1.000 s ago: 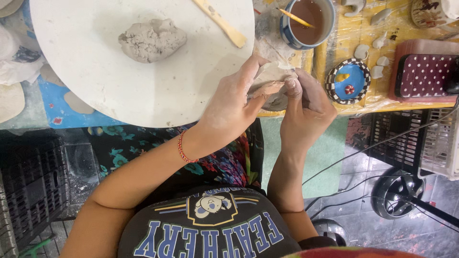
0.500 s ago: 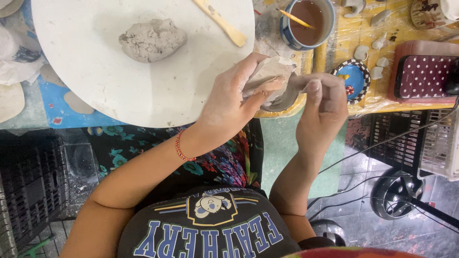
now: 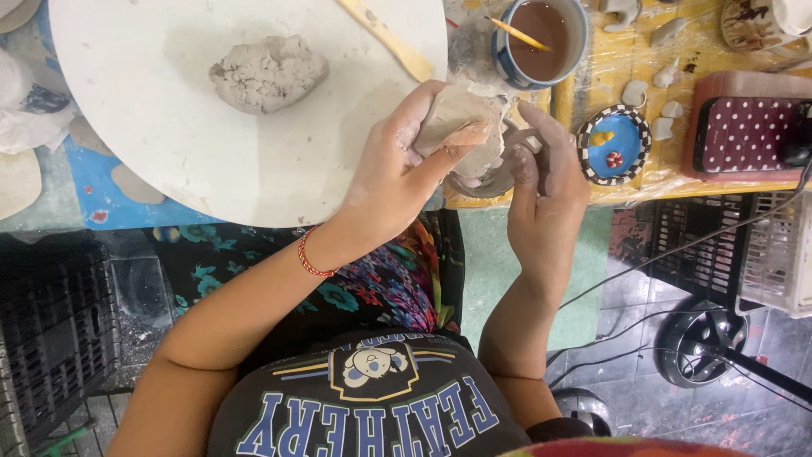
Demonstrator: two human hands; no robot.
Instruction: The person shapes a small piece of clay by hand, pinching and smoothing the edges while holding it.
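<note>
Head view, left hand (image 3: 397,173) gripping clay piece (image 3: 452,118), table-edge

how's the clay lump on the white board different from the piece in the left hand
The clay lump lies alone on the round white board, untouched; the clay piece is gripped in the left hand, with the right hand close beside it. The lump is rough, crumbly and rounded; the held piece looks smoother and flatter. The lump seems the larger. Both are pale grey clay.
</note>
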